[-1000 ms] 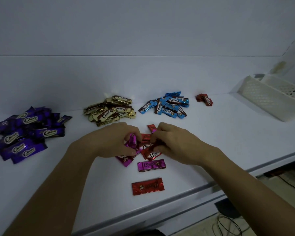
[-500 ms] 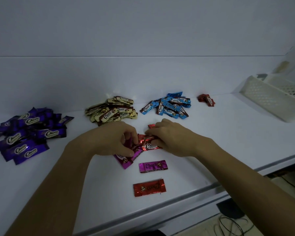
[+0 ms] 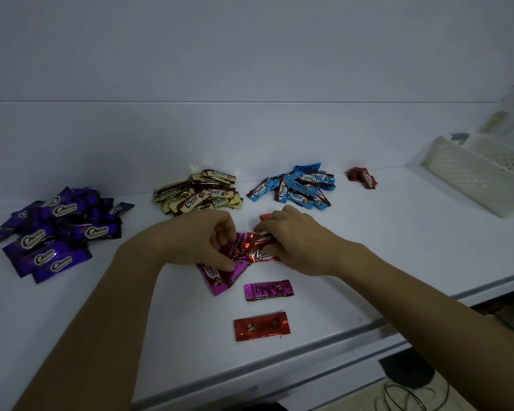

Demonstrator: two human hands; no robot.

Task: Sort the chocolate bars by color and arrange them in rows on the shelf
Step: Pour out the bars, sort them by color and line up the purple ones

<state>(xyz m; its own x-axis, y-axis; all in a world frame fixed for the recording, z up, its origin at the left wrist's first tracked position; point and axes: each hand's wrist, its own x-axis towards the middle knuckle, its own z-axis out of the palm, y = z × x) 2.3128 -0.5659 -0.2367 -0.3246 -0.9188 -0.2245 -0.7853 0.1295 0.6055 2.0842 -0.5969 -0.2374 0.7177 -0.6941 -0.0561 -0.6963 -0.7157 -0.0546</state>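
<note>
At mid-counter, both hands work one small clump of wrappers. Left hand [image 3: 196, 244]: grip pinches the magenta bars [image 3: 217, 277], thumb pressed flat on the lowest one, fingers curled over the crumpled ends. Right hand [image 3: 294, 241]: grip closed on the red bars [image 3: 261, 250], fingertips hooked over the top wrapper. Bar count in the clump is unclear, since fingers cover most of it.

Versus one second ago: both hands sit in much the same spot. The magenta wrapper that stood up between the left fingers now lies lower under the thumb. The red wrappers have drawn up closer under the right fingers.

Axes: the lowest magenta bar lies slantwise, its near end toward the counter's front edge. The labelled red bar runs roughly left to right.

Pose: both forearms reach in from the near edge and converge. Wrists low, knuckles up, hands almost touching across the clump.

Just nearer lie a loose magenta bar [image 3: 267, 289] and, nearer still, a loose red bar [image 3: 261, 326], both set crosswise and apart from the hands.

Farther back on the counter [image 3: 398, 247], left to right:
- purple pile [image 3: 57, 232]
- gold pile [image 3: 199, 194]
- blue pile [image 3: 294, 186]
- small red pile [image 3: 362, 178]

White baskets [image 3: 463, 176] stand at far right.
</note>
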